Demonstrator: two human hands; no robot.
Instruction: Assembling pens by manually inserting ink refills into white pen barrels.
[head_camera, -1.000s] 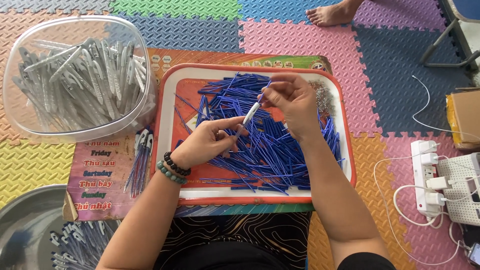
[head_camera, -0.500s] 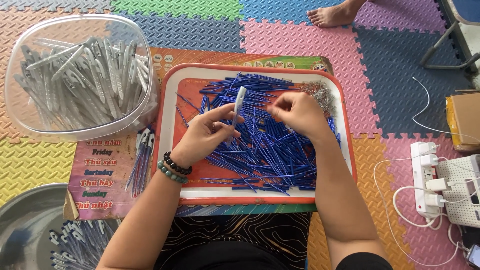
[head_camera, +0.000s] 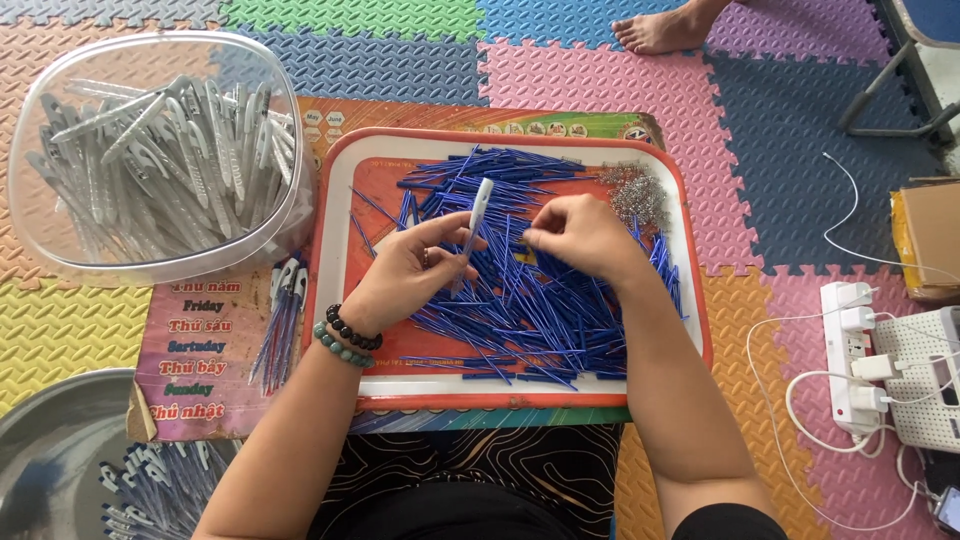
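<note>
An orange and white tray (head_camera: 690, 300) holds a heap of thin blue pen refills (head_camera: 540, 310) and a small pile of metal springs (head_camera: 637, 196) at its far right corner. My left hand (head_camera: 405, 275), with bead bracelets on the wrist, grips a clear white-capped pen barrel (head_camera: 476, 214) that points up and away. My right hand (head_camera: 580, 237) hovers over the refills with fingertips pinched together; whether it holds anything is hidden.
A clear plastic tub (head_camera: 150, 150) of grey pen barrels stands at the left. Several assembled pens (head_camera: 282, 310) lie on a poster beside the tray. A metal basin (head_camera: 60, 470) sits at lower left. A power strip (head_camera: 850, 350) with cables lies at the right. A person's bare foot (head_camera: 665, 28) rests at the top.
My right hand let go of the pen barrel and dropped to the refill heap. My left hand kept the barrel and turned it more upright.
</note>
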